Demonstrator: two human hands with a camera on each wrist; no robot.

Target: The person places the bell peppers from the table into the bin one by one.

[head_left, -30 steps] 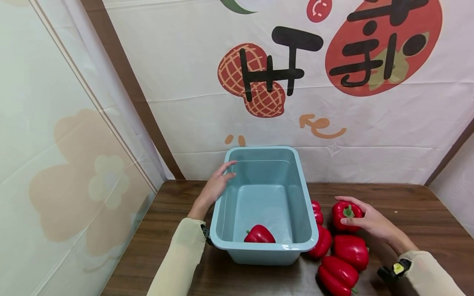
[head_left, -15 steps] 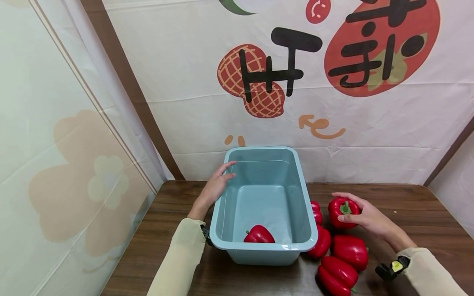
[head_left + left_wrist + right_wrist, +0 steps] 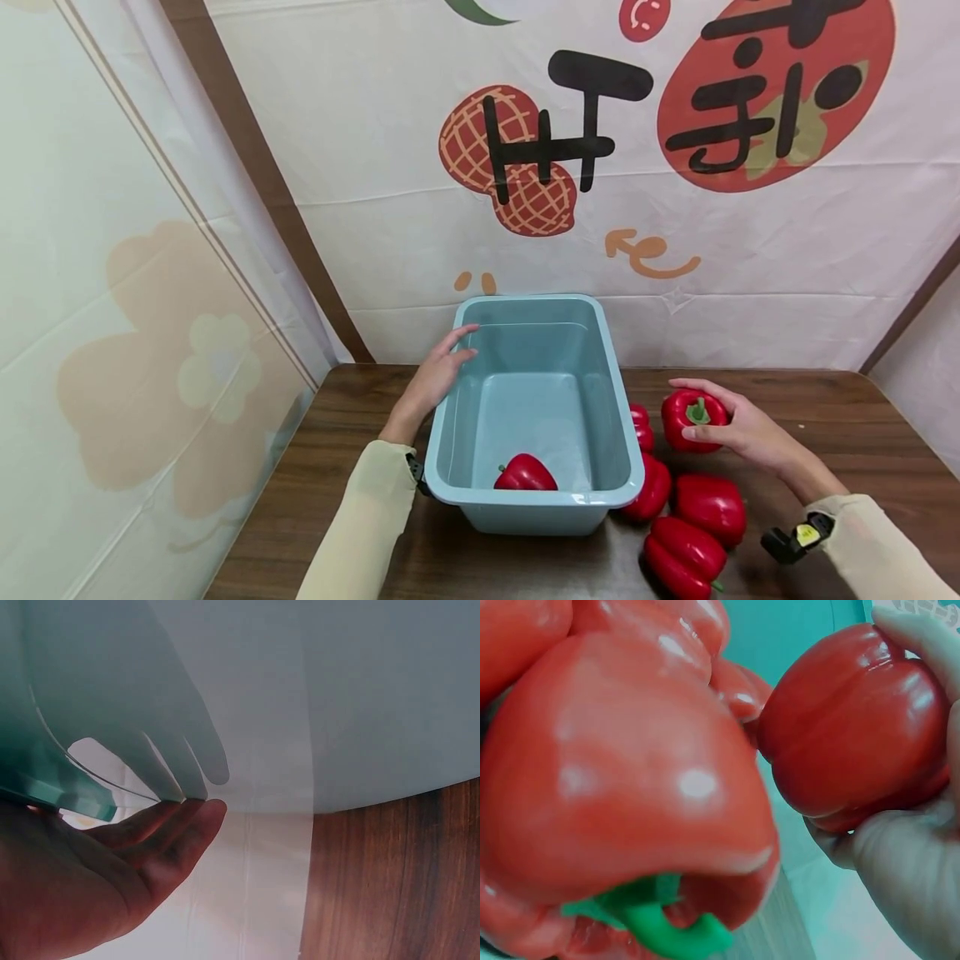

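**Right of the tub (image 3: 525, 497), one pepper (image 3: 682, 417) in the right hand (image 3: 759, 433)**

From my remote seat, I see the red pepper over the right part of the table (image 3: 311, 471), its green stem facing up toward the head camera. The right hand's fingers and thumb curl round it and grip it from the right. I cannot tell whether its base touches the table.

Just beside it I count four more peppers (image 3: 705, 504) in a cluster, two of them partly hidden by the tub. My right wrist view has a large one in front, its curved stem toward me.

The tub is pale blue and stands with its long sides running away from the person. Inside, at the near end, lies a single inner pepper (image 3: 528, 473), stem to the left, its lower part cut off by the front rim.

On the tub's left side I have the left hand (image 3: 435, 379): thumb and index reach over the rim, while my left wrist view shows other fingers, fairly straight, against the outer wall.

Cream sleeves (image 3: 367, 500) cover both forearms. Behind the table hangs a white cloth (image 3: 772, 317) with red, orange and black prints.
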